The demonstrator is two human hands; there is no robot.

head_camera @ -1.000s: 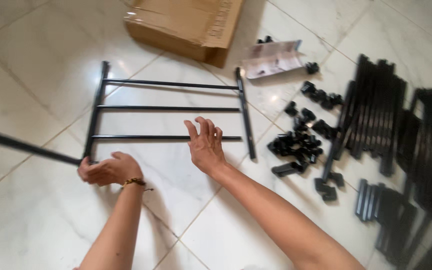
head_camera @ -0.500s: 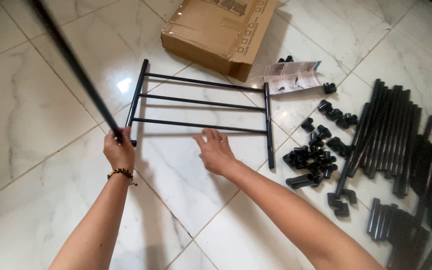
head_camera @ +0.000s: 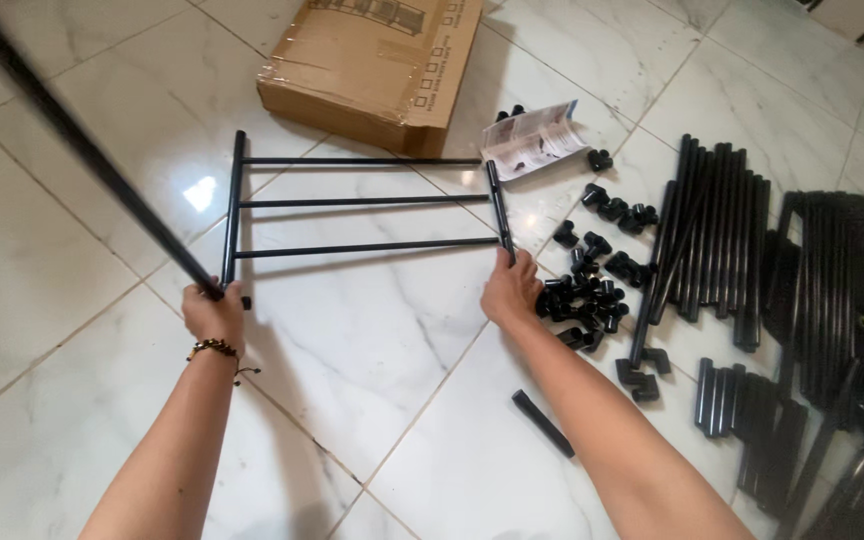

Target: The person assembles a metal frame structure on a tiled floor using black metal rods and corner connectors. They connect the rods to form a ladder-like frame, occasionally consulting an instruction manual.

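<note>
A black metal rack frame (head_camera: 362, 203) with three crossbars lies flat on the white tiled floor. My left hand (head_camera: 214, 313) is closed around the lower end of a long black tube (head_camera: 82, 150) that slants up to the top left, at the frame's near left corner. My right hand (head_camera: 512, 290) grips the near end of the frame's right side bar (head_camera: 498, 208). A heap of small black plastic connectors (head_camera: 587, 295) lies just right of that hand.
A brown cardboard box (head_camera: 377, 60) lies beyond the frame, with a folded paper leaflet (head_camera: 534, 140) beside it. Bundles of black tubes (head_camera: 717, 235) and darker parts (head_camera: 832, 290) cover the floor at right. One short black tube (head_camera: 542, 423) lies near my right forearm.
My left hand has lifted the long tube from lying flat to slanting upward at the frame's left corner. My right hand moved from the middle crossbar to the right side bar's near end.
</note>
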